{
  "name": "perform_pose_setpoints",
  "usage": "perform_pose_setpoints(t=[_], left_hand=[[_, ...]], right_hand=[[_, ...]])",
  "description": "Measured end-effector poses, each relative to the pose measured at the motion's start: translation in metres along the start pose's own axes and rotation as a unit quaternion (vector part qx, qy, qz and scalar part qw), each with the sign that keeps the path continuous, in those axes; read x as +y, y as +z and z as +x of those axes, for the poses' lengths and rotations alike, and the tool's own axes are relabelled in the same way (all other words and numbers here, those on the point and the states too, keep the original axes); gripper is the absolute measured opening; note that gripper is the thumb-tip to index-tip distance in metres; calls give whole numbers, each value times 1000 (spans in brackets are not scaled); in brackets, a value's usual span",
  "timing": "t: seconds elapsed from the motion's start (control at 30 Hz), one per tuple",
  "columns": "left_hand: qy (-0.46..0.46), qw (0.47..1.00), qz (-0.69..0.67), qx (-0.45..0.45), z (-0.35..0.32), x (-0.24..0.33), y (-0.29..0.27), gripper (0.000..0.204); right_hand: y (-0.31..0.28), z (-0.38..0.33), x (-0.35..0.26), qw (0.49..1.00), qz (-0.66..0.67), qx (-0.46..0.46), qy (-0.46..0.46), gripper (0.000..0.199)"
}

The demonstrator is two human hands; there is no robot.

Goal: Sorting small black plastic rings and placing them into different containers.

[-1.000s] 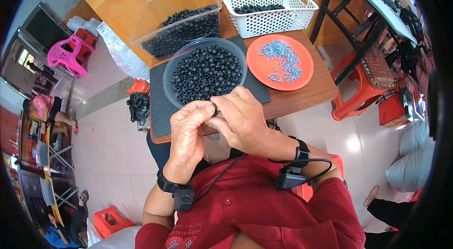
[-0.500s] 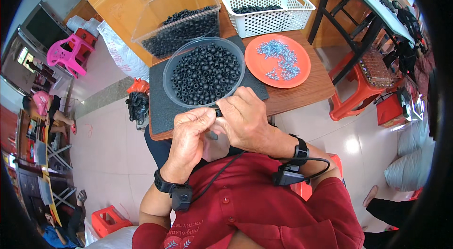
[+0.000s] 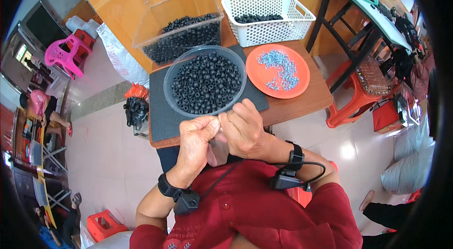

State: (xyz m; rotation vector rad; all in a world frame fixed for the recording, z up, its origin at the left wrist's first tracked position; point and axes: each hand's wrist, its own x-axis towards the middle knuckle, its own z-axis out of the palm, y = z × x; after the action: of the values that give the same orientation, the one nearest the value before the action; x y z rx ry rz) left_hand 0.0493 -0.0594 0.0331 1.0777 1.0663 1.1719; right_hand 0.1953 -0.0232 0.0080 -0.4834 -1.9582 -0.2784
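My left hand [image 3: 194, 139] and my right hand [image 3: 246, 130] meet fingertip to fingertip at the table's near edge, in front of a round clear tub [image 3: 168, 94]. Thumb and forefinger are pinched on each; whatever sits between them is hidden by the fingers. Black round beads [image 3: 206, 82] with holes fill much of the tub. Right of it, small shiny bluish-silver pieces [image 3: 281, 62] lie scattered on an orange plate [image 3: 257, 78].
A clear bin [image 3: 146, 37] of black pieces and a white perforated basket [image 3: 264, 37] stand behind on the wooden table [image 3: 306, 103]. A dark mat [image 3: 160, 117] lies under the tub. Black bags [image 3: 136, 110] sit by the left edge, a red stool [image 3: 347, 107] to the right.
The small black piece that showed between my fingertips is now out of sight. My right fingers have curled in further, and the tabletop sits slightly lower in view.
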Motion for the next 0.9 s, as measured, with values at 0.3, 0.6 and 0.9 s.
perform_pose_setpoints(t=[0.3, 0.6, 0.9], left_hand=[[29, 997, 48, 50, 33, 3, -45, 21], [97, 976, 105, 167, 79, -4, -123, 12], [212, 883, 401, 115, 108, -8, -124, 18]], right_hand=[[-8, 18, 39, 989, 39, -45, 134, 19], [-25, 76, 180, 964, -101, -32, 242, 21], [-14, 90, 320, 904, -332, -163, 216, 39]])
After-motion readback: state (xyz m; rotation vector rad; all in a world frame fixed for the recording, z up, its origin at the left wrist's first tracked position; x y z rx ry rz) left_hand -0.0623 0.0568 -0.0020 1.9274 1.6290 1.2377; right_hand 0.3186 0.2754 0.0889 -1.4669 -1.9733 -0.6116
